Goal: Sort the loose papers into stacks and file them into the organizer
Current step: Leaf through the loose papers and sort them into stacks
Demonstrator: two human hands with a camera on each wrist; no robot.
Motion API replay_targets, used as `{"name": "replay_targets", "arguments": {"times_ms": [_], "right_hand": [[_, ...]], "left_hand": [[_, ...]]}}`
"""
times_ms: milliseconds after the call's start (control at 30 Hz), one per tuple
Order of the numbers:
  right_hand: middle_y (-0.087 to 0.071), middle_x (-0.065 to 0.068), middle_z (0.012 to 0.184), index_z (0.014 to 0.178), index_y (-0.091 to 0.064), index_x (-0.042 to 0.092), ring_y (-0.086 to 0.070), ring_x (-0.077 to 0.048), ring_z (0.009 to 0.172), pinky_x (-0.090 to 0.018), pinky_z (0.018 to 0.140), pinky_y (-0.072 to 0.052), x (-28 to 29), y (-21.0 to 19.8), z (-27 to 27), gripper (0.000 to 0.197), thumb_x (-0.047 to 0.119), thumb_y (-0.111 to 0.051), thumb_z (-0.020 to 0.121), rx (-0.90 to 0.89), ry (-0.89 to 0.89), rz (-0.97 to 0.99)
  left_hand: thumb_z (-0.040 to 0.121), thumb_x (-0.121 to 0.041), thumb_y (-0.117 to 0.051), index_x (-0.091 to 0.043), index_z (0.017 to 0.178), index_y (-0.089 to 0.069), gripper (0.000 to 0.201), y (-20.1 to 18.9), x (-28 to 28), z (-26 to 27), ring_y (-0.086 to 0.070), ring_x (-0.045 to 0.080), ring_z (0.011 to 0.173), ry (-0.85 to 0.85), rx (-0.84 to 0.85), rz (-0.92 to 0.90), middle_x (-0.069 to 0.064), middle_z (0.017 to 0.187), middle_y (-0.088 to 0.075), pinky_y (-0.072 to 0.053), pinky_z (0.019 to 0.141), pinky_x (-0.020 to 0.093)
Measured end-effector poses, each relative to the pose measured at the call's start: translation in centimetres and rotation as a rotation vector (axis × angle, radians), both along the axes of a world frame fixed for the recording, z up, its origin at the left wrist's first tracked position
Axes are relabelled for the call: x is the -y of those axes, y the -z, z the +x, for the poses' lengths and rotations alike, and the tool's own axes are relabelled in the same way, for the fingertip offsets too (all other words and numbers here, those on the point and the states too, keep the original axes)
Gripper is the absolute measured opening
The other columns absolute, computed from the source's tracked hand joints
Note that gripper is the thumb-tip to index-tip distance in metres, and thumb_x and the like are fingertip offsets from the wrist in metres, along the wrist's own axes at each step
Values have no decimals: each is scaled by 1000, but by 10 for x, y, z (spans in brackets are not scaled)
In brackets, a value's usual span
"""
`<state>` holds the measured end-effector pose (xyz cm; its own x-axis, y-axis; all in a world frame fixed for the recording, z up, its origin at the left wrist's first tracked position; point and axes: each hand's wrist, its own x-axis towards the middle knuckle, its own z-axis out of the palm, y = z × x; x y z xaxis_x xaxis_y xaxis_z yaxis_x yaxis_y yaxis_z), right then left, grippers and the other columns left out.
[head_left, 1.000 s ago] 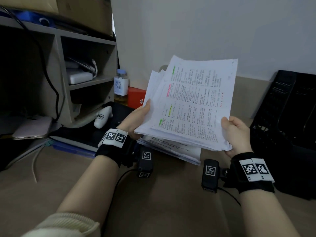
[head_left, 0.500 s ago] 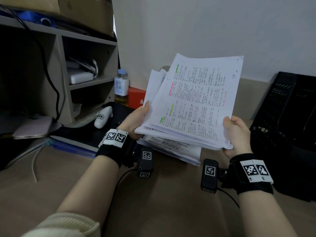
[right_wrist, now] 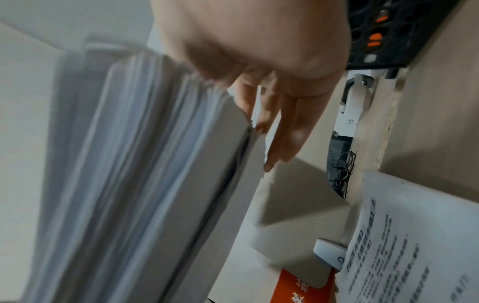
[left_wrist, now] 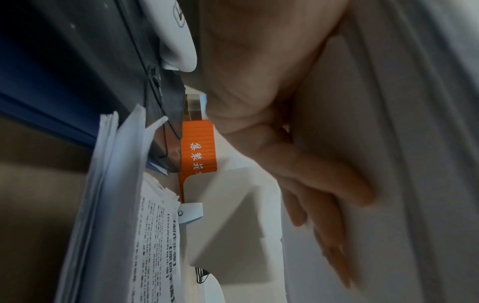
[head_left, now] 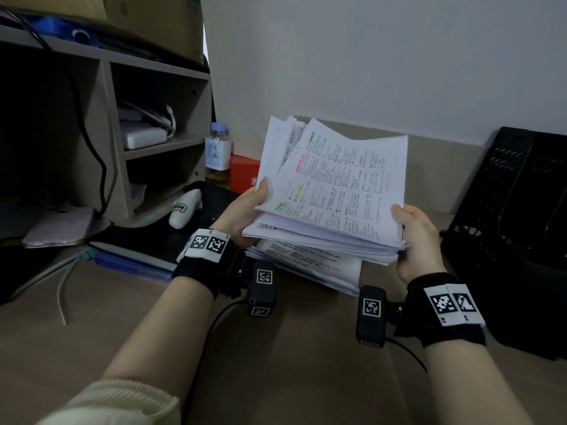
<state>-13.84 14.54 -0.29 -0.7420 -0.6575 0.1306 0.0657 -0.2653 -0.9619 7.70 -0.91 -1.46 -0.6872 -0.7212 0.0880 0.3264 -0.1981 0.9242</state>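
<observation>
Above the tan desk [head_left: 276, 363], both hands held a thick bundle of printed papers [head_left: 337, 191], tilted so its far edge rose toward the wall. The left hand [head_left: 245, 210] gripped the bundle's left edge, thumb on the top sheet and fingers [left_wrist: 324, 184] spread flat against the underside. The right hand [head_left: 417, 237] clasped the near right corner, thumb on top and fingers [right_wrist: 285, 127] reaching beneath the sheets. The top page carried dense text with green, pink and yellow highlighting. Directly under the bundle a second stack of papers [head_left: 313, 265] lay on the desk. The black mesh organizer [head_left: 506, 225] stood to the right, just beside the right hand; its contents were too dark to make out, though something orange seemed to show through the mesh in the right wrist view. A bottle [head_left: 218, 154] and an orange box [head_left: 244, 176] sat by the shelf unit [head_left: 113, 118] at the left.
</observation>
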Motion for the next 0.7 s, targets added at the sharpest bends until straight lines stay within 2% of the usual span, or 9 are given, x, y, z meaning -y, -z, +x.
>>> {"name": "replay_targets", "arguments": {"times_ms": [100,200,267,333,400,467,567,633,700], "right_hand": [[-70,-14,105,82,-63,13,-65,-25,92,-36,77,-50,-1,2,4,11,13,-59,92,-106,16,-26],[-71,-14,104,87,-69,12,-68,-24,92,-34,78,-54,-2,3,5,11,7,-60,90,-170,52,-68],[-72,-14,102,86,-71,12,-68,-25,93,-36,80,-55,-2,2,6,13,6,-60,90,-162,69,-92],[-72,-15,100,82,-71,12,-68,-28,92,-38,81,-55,-4,-1,7,15,5,-60,90,-142,84,-114],[-72,-12,94,79,-71,12,-68,-26,88,-36,79,-55,-5,-2,5,17,4,-60,90,-114,86,-124],[-73,-9,89,79,-71,12,-69,-25,85,-36,79,-56,-7,-3,3,17,3,-61,89,-76,91,-123],[-71,-17,102,94,-70,2,-69,-32,98,-44,89,-55,-9,-4,-4,10,3,-63,87,-2,105,-117],[-70,-19,107,107,-67,-2,-67,-34,102,-45,91,-54,-10,-4,-9,22,4,-65,86,26,107,-117],[-70,-17,108,114,-65,-1,-67,-32,103,-45,91,-53,-12,-4,-13,30,8,-65,86,28,76,-101]], "left_hand": [[106,-38,-26,-16,132,-50,42,1,-1,0,-54,30,127,12,-45,9,14,137,-57,-36,111,47],[104,-42,-31,-14,142,-43,48,1,-1,1,-51,31,130,-11,-11,17,14,143,-51,-35,113,46],[101,-46,-40,-16,143,-43,52,2,-1,-1,-49,32,131,-144,108,-24,11,144,-49,-40,107,44],[98,-50,-44,-18,142,-44,55,5,7,-3,-49,32,132,-257,167,-42,10,143,-50,-40,109,47],[100,-49,-41,-17,140,-46,52,6,16,-4,-52,30,129,-157,163,-78,10,138,-57,-35,113,49],[100,-48,-39,-19,131,-54,45,7,22,-3,-58,31,123,-122,158,-79,12,129,-64,-36,112,50],[98,-48,-41,-21,126,-56,42,8,24,-3,-58,33,121,-115,140,-78,13,128,-64,-36,111,52],[97,-49,-43,-20,130,-54,46,7,21,-3,-57,31,123,-111,111,-94,9,130,-63,-36,112,52],[100,-47,-41,-17,134,-52,46,6,18,-3,-56,29,124,-139,105,-67,6,130,-62,-38,110,51]]}}
